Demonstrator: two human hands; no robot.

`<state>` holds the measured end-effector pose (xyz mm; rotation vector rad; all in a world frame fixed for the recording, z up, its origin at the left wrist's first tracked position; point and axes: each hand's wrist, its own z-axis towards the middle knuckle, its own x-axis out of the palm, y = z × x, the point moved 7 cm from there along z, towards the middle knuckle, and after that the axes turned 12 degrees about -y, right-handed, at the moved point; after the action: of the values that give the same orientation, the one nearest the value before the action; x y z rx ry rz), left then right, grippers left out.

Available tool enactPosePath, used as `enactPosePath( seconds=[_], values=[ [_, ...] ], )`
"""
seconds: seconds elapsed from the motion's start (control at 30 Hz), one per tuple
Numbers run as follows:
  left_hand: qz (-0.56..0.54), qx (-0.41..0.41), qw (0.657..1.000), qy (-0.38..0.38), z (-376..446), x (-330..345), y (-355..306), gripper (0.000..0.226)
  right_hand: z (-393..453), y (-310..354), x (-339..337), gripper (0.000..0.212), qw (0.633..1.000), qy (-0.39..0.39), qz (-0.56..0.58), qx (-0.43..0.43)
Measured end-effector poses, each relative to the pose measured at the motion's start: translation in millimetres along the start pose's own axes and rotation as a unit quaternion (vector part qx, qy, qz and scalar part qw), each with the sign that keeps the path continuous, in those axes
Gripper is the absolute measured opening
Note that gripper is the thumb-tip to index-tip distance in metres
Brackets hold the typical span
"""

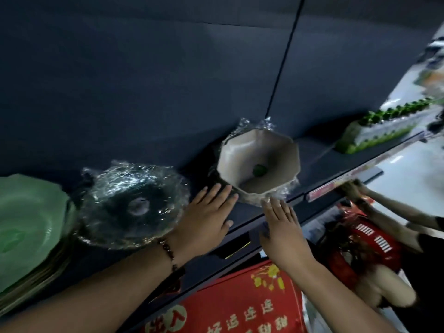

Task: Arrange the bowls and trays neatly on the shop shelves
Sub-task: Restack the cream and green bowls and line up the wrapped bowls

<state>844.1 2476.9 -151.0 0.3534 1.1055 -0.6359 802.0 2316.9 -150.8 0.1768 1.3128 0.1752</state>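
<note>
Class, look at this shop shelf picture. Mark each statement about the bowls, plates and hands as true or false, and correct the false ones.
1. The beige octagonal bowl is wrapped in clear plastic film. True.
2. The left hand grips the bowl by its rim. False: its fingers are straight, reaching towards the bowl's base.
3. The dark glass dish lies to the left of the beige bowl. True.
4. The green plates are stacked to the right of the beige bowl. False: they are at the far left.
5. The right hand has its fingers straight, near the bowl's front edge. True.
</note>
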Motion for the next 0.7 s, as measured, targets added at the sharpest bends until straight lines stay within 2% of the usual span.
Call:
enactPosePath(
  seconds=[0.1, 0.23, 0.27, 0.33, 0.37, 0.43, 0.5, 0.6, 0.7],
  values=[
    [-0.017, 0.022, 1.000, 0.013, 46, 26, -29, 0.060, 3, -35, 0, 0.075, 1.000, 0.005, 0.014, 0.017],
    [0.008, 0.001, 0.999, 0.045, 92, 61, -43, 0.056, 0, -78, 10, 0.075, 0.998, 0.021, 0.038, 0.054],
    [0.007, -0.008, 0.998, 0.055, 98, 67, -42, 0.048, -1, -85, 12, 0.075, 0.997, 0.025, 0.042, 0.059],
    [0.011, -0.013, 0.998, 0.061, 105, 75, -40, 0.020, -3, -99, 15, 0.075, 0.996, 0.032, 0.057, 0.068],
    [0.013, -0.016, 0.998, 0.064, 107, 74, -39, 0.014, -4, -105, 16, 0.074, 0.994, 0.035, 0.069, 0.073],
    [0.016, -0.014, 0.998, 0.066, 111, 69, -39, 0.027, -5, -114, 18, 0.073, 0.990, 0.038, 0.100, 0.088],
    [0.037, -0.009, 0.998, 0.047, 115, 59, -41, 0.031, -4, -122, 20, 0.070, 0.982, 0.036, 0.149, 0.110],
    [0.051, -0.013, 0.998, -0.031, 122, 38, -42, 0.032, 2, -129, 17, 0.063, 0.957, 0.020, 0.241, 0.162],
    [0.059, -0.013, 0.994, -0.089, 124, 15, -43, 0.032, 15, -125, 7, 0.050, 0.893, -0.001, 0.389, 0.225]
  ],
)
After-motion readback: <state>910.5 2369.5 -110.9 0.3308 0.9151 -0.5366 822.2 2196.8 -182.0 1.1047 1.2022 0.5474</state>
